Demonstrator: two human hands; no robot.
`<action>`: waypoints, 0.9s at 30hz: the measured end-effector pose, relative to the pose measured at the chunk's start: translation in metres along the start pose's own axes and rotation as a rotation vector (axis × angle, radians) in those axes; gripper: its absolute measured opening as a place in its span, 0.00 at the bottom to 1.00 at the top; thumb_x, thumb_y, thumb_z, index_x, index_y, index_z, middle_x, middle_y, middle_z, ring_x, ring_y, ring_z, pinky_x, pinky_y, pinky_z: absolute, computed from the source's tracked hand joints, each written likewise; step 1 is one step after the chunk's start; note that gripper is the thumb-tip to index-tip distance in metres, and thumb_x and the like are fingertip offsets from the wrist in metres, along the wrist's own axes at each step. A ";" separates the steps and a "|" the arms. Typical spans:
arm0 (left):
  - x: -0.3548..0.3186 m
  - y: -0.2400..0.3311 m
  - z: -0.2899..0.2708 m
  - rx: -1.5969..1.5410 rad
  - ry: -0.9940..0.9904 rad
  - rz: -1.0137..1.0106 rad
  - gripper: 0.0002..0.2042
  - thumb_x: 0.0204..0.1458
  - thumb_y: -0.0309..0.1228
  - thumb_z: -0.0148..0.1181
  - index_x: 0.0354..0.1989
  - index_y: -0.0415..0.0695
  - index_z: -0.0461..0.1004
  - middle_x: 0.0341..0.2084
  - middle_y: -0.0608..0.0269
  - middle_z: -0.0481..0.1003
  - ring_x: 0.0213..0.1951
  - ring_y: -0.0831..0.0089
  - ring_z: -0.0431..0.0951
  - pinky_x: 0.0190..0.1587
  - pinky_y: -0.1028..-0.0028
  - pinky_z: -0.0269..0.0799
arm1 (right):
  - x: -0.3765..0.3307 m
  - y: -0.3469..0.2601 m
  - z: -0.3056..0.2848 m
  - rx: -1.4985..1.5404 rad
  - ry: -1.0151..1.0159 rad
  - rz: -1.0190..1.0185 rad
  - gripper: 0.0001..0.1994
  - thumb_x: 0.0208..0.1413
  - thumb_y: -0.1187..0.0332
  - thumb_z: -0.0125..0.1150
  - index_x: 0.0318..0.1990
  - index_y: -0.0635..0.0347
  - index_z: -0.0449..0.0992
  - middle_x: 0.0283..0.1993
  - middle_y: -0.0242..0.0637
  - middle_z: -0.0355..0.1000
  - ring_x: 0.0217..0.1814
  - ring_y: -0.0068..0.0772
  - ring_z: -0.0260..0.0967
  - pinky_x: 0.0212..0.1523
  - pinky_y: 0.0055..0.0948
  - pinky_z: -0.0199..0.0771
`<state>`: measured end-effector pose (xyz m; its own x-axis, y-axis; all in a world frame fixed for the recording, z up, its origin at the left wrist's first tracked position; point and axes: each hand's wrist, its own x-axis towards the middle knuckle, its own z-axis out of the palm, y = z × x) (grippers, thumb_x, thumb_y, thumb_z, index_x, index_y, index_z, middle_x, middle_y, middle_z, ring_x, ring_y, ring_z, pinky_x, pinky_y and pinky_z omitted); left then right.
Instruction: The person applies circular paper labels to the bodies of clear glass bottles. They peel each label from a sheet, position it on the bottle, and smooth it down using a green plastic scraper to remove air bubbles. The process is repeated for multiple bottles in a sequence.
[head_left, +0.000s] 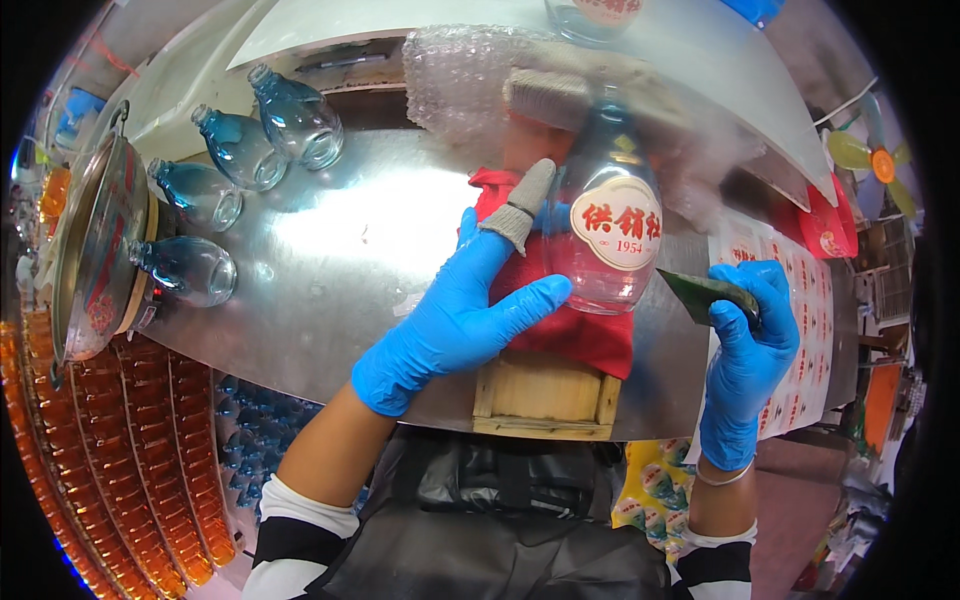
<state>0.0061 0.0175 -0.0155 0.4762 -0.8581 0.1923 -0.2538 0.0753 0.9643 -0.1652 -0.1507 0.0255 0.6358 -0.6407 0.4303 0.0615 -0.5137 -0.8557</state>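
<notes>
The left hand is spread wide at the left side of the labelled bottle, contact uncertain; the right hand grips a dark green scraper just off the right side; the bottle rests on red cloth above a wooden support on the table, neck pointing away; the glass is probably rigid, fairly light, slippery under gloves and breakable; hold at neck and base, clear of the label.

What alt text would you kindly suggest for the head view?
A labelled bottle rests on red cloth beside a blue-gloved left hand; the gloved right hand holds a flat dark tool. Four bluish bottles stand at left.
</notes>
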 end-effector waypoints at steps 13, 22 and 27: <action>0.005 0.003 0.014 0.314 0.177 0.020 0.55 0.31 0.53 0.69 0.64 0.38 0.43 0.54 0.55 0.64 0.58 0.57 0.62 0.62 0.46 0.20 | 0.011 -0.030 0.008 -0.607 -0.243 -0.595 0.16 0.30 0.65 0.72 0.33 0.44 0.80 0.27 0.20 0.61 0.30 0.23 0.59 0.29 0.26 0.58; 0.006 -0.003 0.011 0.142 0.113 -0.012 0.55 0.32 0.28 0.71 0.65 0.42 0.32 0.55 0.50 0.61 0.56 0.62 0.63 0.55 0.64 0.60 | 0.024 -0.015 -0.006 -0.412 -0.290 -0.561 0.13 0.27 0.59 0.72 0.28 0.37 0.80 0.26 0.18 0.64 0.31 0.23 0.61 0.50 0.36 0.55; 0.008 -0.005 0.015 -0.085 0.119 -0.023 0.51 0.33 0.28 0.71 0.64 0.40 0.38 0.58 0.50 0.56 0.56 0.63 0.63 0.56 0.65 0.63 | 0.039 -0.006 -0.012 -0.513 -0.363 -0.753 0.13 0.29 0.61 0.71 0.28 0.33 0.79 0.28 0.17 0.65 0.34 0.23 0.62 0.49 0.36 0.58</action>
<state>-0.0012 0.0023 -0.0216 0.5788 -0.7941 0.1854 -0.1719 0.1034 0.9797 -0.1502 -0.1797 0.0510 0.7707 0.1267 0.6244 0.2612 -0.9567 -0.1282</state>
